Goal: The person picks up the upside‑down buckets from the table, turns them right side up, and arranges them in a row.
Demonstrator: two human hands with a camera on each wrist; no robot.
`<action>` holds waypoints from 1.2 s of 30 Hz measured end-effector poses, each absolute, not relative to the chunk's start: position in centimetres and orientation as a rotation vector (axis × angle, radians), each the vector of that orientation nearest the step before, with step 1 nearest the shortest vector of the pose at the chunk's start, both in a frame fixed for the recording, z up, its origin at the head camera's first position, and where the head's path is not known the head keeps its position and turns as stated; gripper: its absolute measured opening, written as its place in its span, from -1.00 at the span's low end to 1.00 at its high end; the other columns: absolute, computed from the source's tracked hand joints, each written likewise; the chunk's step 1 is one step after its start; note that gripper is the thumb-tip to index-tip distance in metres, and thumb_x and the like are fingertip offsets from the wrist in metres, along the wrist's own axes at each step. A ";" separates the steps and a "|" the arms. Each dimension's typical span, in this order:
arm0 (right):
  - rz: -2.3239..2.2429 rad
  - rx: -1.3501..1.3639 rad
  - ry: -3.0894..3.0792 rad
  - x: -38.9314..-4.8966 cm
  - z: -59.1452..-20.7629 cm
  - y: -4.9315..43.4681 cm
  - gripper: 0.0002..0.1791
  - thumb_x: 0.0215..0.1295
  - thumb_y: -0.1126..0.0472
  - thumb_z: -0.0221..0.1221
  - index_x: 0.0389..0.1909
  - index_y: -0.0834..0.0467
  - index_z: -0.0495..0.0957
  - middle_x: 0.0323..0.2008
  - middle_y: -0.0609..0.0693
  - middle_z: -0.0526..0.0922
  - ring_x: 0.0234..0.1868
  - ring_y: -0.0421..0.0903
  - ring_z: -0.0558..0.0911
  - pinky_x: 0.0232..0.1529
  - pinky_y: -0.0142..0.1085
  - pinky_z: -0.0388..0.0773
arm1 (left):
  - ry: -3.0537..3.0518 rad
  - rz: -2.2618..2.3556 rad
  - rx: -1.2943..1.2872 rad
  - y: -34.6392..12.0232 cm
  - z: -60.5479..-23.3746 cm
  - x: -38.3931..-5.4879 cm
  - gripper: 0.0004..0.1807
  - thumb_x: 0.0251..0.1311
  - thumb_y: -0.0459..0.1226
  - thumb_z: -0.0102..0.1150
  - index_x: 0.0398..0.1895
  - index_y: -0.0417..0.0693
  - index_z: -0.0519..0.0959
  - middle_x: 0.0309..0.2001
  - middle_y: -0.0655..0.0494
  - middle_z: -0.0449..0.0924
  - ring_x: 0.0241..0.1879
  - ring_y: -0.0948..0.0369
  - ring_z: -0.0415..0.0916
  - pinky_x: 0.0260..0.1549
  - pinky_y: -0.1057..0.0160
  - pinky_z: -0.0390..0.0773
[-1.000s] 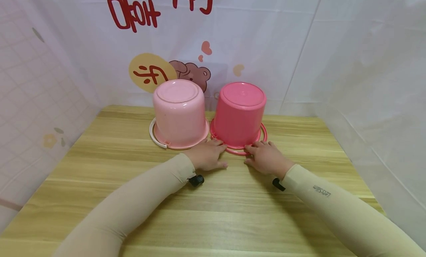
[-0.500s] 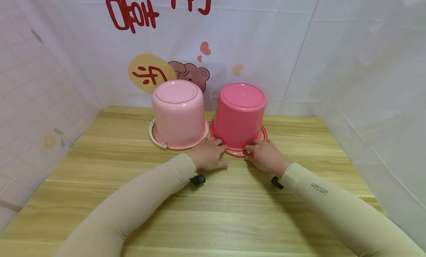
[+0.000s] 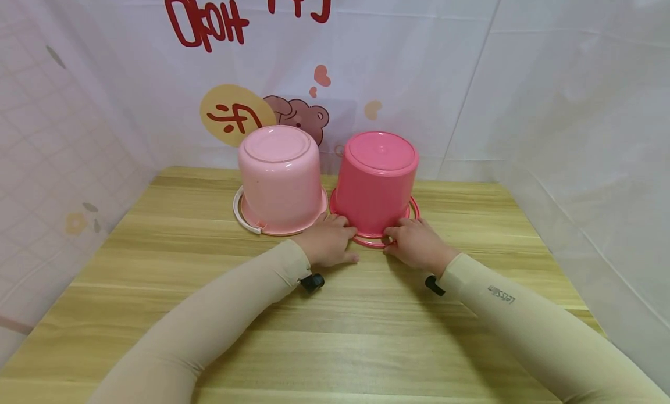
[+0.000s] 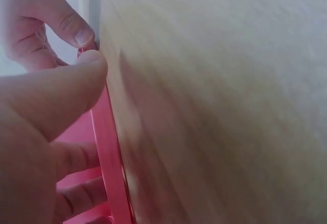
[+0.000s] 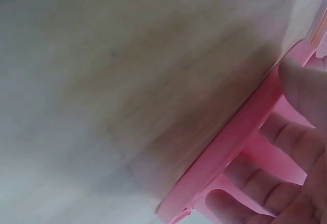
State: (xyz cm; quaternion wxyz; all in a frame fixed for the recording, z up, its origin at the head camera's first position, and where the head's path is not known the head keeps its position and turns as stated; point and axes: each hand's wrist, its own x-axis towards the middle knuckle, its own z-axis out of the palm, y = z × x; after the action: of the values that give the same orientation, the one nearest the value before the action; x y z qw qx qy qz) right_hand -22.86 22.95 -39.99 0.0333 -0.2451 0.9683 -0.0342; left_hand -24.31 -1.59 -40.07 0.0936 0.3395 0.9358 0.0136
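Observation:
Two upside-down plastic buckets stand side by side: a pale pink bucket [image 3: 282,183] on the left and a deep pink bucket [image 3: 374,186] on the right. My left hand [image 3: 328,241] reaches the front left of the deep pink bucket, its fingers fairly straight against the rim and handle, the thumb spread away in the head view. My right hand [image 3: 419,244] pinches the deep pink handle [image 3: 373,243] at the front right, between thumb and fingers. The left wrist view shows fingers behind a pink band [image 4: 110,152]; the right wrist view shows similar contact with a band [image 5: 230,137].
Both buckets stand on a wood-grain table [image 3: 335,346]. The pale bucket's white handle [image 3: 239,212] lies around its left side. A printed white cloth [image 3: 408,55] rises behind, with more cloth at both sides.
My right fingers have drawn closer together around the handle's front, while the deep pink bucket has shifted very slightly toward me. My left hand has barely moved.

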 end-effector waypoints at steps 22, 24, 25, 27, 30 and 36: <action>-0.184 -0.839 3.057 -22.7 -39.5 22.6 -0.62 0.21 -0.13 0.50 -0.21 0.10 0.78 -0.41 -0.09 0.62 -0.21 -0.02 0.52 0.03 0.03 0.46 | 2.868 0.114 0.991 -1.3 -39.9 -24.2 -0.37 0.38 0.22 0.24 0.31 0.04 0.59 0.18 -0.01 0.54 0.30 0.02 0.41 0.53 -0.13 0.16; -0.185 -0.845 3.080 -22.7 -39.5 22.7 -0.66 0.24 -0.11 0.48 -0.22 0.09 0.79 -0.38 -0.08 0.66 -0.18 0.00 0.54 0.06 0.05 0.46 | 2.885 0.129 0.992 -1.3 -39.8 -24.2 -0.41 0.39 0.21 0.24 0.26 0.05 0.62 0.13 0.01 0.56 0.25 0.03 0.45 0.52 -0.14 0.17; -0.185 -0.842 3.089 -22.8 -39.5 22.6 -0.68 0.25 -0.10 0.47 -0.23 0.08 0.79 -0.37 -0.07 0.67 -0.17 0.00 0.55 0.07 0.05 0.45 | 2.898 0.137 0.993 -1.3 -39.8 -24.2 -0.44 0.39 0.21 0.24 0.24 0.06 0.63 0.11 0.02 0.57 0.23 0.04 0.46 0.53 -0.16 0.16; -0.175 -0.838 3.109 -22.8 -39.4 22.6 -0.72 0.27 -0.08 0.46 -0.26 0.07 0.79 -0.36 -0.07 0.69 -0.18 0.01 0.56 0.04 0.06 0.46 | 2.925 0.151 1.000 -1.2 -39.8 -24.1 -0.49 0.40 0.20 0.23 0.18 0.08 0.65 0.07 0.03 0.58 0.18 0.04 0.49 0.54 -0.20 0.15; -0.160 -0.806 3.136 -22.8 -39.1 22.5 -0.74 0.29 -0.07 0.45 -0.33 0.05 0.76 -0.39 -0.07 0.66 -0.22 -0.01 0.55 -0.01 0.04 0.46 | 2.982 0.153 1.001 -1.1 -39.8 -24.1 -0.57 0.42 0.18 0.22 0.10 0.12 0.67 0.01 0.06 0.60 0.13 0.04 0.54 0.59 -0.26 0.02; -0.149 -0.779 3.215 -22.7 -38.7 22.3 -0.71 0.30 -0.06 0.44 -0.43 0.05 0.68 -0.45 -0.06 0.63 -0.27 0.00 0.56 -0.04 0.07 0.49 | 3.089 0.161 0.989 -1.0 -39.4 -23.9 -0.69 0.43 0.13 0.24 -0.01 0.20 0.71 -0.07 0.13 0.64 0.09 0.12 0.58 0.63 -0.32 -0.22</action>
State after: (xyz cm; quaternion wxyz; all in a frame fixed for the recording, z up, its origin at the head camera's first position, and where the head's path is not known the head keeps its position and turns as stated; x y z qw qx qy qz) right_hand -22.72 22.31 -38.70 -0.0847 -0.2344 0.9674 -0.0450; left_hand -23.92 -0.96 -39.42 -0.0529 0.3041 0.9499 0.0495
